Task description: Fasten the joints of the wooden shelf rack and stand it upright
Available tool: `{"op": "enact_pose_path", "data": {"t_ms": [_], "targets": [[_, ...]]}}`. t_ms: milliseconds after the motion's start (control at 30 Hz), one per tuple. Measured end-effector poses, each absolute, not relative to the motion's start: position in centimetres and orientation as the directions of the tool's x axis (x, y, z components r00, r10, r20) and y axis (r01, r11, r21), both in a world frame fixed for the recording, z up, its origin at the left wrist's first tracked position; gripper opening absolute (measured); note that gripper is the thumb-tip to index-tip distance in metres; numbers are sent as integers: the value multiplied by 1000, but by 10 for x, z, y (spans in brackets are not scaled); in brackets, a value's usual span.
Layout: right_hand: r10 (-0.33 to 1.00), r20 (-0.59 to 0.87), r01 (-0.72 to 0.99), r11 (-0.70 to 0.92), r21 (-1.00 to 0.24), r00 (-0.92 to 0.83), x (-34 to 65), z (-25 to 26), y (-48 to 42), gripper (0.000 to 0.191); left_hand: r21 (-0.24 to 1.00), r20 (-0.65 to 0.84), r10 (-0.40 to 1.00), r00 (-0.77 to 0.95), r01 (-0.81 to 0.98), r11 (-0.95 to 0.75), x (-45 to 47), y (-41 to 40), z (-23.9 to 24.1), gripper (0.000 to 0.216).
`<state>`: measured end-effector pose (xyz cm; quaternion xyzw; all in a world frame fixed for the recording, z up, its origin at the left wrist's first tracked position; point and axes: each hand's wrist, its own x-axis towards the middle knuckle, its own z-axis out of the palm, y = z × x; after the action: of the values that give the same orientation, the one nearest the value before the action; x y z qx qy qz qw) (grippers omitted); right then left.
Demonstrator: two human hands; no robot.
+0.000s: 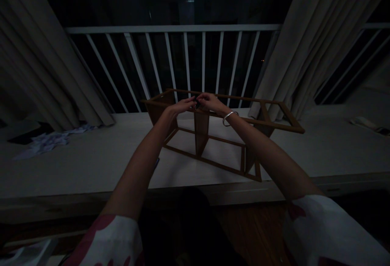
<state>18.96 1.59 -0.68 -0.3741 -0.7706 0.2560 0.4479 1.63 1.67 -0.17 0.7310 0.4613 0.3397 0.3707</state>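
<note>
A brown wooden frame rack (274, 122) with open compartments stands on a pale ledge (91, 160) under a window. Both my hands meet at the middle of the rack's top rail. My left hand (183, 105) has its fingers pinched together at a small dark item (196, 104) on the rail. My right hand (211, 101), with a silver bangle on the wrist, pinches the same spot from the other side. The item is too small and dark to name.
White railing bars (185, 61) run behind the rack. Curtains (307, 42) hang at left and right. Crumpled paper (51, 140) lies at the ledge's left, and a pale object (364, 124) lies at its far right. A wooden floor shows below.
</note>
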Motion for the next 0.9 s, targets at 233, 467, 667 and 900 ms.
{"op": "enact_pose_path", "data": {"t_ms": [233,467,667,900], "targets": [[772,484,344,624,-702,-412,188,-3,11,24,838,176,926,335,442,-320,18,13,-1,44],[794,432,355,587,-727,-428,190,-4,9,28,854,173,948,267,439,-280,19,10,-3,36],[824,436,363,556,-748,-363,189,-8,14,30,829,220,919,326,434,-352,16,14,-5,33],[845,439,389,531,-752,-306,189,-6,10,27,809,201,894,401,446,-382,15,6,0,29]]}}
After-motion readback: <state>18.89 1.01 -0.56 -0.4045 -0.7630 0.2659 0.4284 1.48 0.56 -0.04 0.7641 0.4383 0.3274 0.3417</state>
